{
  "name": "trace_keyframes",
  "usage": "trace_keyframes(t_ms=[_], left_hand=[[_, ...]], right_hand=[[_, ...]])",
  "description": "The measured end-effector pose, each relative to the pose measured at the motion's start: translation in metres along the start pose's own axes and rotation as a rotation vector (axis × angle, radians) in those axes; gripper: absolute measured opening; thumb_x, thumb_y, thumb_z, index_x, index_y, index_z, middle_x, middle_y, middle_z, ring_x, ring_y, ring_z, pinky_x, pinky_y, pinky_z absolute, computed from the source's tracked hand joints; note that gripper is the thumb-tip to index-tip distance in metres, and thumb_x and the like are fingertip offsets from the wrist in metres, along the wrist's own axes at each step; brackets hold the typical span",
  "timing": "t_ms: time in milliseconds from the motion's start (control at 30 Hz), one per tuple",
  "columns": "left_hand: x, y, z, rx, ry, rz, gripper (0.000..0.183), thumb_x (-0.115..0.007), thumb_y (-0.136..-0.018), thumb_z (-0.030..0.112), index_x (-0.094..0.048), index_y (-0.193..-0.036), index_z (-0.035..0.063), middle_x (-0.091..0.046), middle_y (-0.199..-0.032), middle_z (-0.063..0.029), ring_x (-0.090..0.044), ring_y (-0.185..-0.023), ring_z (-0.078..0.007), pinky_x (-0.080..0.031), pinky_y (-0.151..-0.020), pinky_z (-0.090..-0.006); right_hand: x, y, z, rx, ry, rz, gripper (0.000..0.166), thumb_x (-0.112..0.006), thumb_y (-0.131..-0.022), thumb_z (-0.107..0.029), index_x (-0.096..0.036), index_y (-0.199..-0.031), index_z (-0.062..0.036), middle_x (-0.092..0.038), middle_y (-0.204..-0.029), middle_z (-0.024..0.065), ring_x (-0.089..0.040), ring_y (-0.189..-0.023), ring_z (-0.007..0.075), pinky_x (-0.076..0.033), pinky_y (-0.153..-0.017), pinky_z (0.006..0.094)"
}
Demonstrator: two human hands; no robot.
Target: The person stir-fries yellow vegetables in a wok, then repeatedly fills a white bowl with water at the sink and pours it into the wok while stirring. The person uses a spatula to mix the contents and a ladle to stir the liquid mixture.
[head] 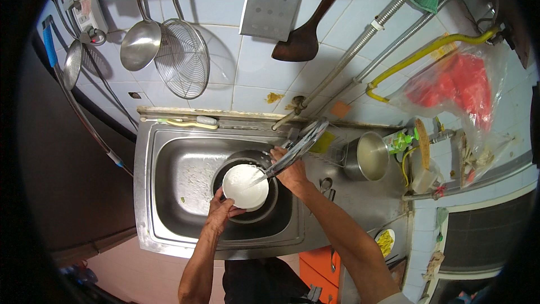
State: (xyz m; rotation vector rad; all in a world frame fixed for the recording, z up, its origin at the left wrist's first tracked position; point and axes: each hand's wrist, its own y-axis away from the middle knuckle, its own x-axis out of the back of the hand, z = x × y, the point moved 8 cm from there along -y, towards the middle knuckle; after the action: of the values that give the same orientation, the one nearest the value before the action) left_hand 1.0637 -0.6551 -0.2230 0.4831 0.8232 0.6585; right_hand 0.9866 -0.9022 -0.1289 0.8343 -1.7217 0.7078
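My left hand point(225, 207) grips a white bowl point(247, 183) by its lower left rim. The bowl is tilted under a thin stream of water from the chrome faucet spout point(295, 152). Beneath the bowl, a round dark metal pot point(273, 198) stands in the stainless steel sink point(185, 202). My right hand point(293, 173) reaches in behind the spout, at the faucet's base on the sink's right rim. The spout covers part of that hand, so whether its fingers grip the faucet is unclear.
A metal pot with cloudy liquid point(373, 156), a wire rack point(335, 147) and a green-labelled pump bottle point(398, 141) stand on the right. Two spoons point(326, 184) lie nearer. Brushes point(192, 123) rest along the back ledge. A skimmer point(183, 59) and ladle point(141, 44) hang above.
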Motion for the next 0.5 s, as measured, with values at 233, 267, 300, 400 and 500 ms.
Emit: trace_keyframes(t_ms=[233,267,300,400,500], left_hand=[[0.006,-0.002,0.0,-0.013,0.003,0.005,0.077,-0.061,-0.089,0.006,-0.026,-0.158,0.0064,-0.063,-0.127,-0.024,-0.072,-0.105,-0.0357,-0.065,-0.086,-0.0479],[0.007,-0.003,-0.001,-0.012,0.003,0.007,0.077,-0.061,-0.089,0.006,-0.026,-0.158,0.0065,-0.063,-0.127,-0.0239,-0.072,-0.105,-0.0358,-0.065,-0.086,-0.0482],[0.006,-0.004,-0.001,-0.011,-0.001,0.003,0.077,-0.062,-0.089,0.006,-0.027,-0.157,0.0066,-0.063,-0.127,-0.0238,-0.072,-0.105,-0.0358,-0.065,-0.087,-0.0486],[0.004,-0.006,-0.003,-0.006,-0.009,-0.007,0.076,-0.062,-0.089,0.006,-0.028,-0.157,0.0071,-0.064,-0.126,-0.0235,-0.072,-0.105,-0.036,-0.065,-0.087,-0.0493],[0.006,-0.007,-0.004,0.0,-0.003,-0.006,0.076,-0.061,-0.089,0.005,-0.028,-0.157,0.0079,-0.063,-0.126,-0.0236,-0.071,-0.106,-0.0362,-0.064,-0.087,-0.0496]], right_hand=[[0.02,-0.01,-0.014,-0.036,0.091,0.048,0.023,-0.072,-0.09,-0.027,-0.072,-0.105,-0.0102,-0.067,-0.108,0.0072,-0.066,-0.096,0.0264,-0.056,-0.079,0.0459],[0.018,-0.012,-0.014,-0.043,0.106,0.026,0.021,-0.071,-0.09,-0.027,-0.072,-0.102,-0.0104,-0.067,-0.105,0.0065,-0.065,-0.094,0.0253,-0.056,-0.078,0.0453],[0.012,-0.011,-0.011,-0.01,0.134,0.024,0.019,-0.07,-0.09,-0.028,-0.073,-0.099,-0.0109,-0.067,-0.102,0.0056,-0.065,-0.094,0.0251,-0.056,-0.078,0.0453],[-0.02,-0.009,0.01,0.075,0.189,0.069,0.015,-0.069,-0.089,-0.027,-0.075,-0.091,-0.0126,-0.068,-0.092,0.0033,-0.066,-0.091,0.0246,-0.056,-0.077,0.0454],[-0.024,-0.009,0.009,0.103,0.158,0.163,0.014,-0.067,-0.09,-0.024,-0.074,-0.084,-0.0136,-0.068,-0.083,0.0021,-0.066,-0.087,0.0245,-0.056,-0.078,0.0462]])
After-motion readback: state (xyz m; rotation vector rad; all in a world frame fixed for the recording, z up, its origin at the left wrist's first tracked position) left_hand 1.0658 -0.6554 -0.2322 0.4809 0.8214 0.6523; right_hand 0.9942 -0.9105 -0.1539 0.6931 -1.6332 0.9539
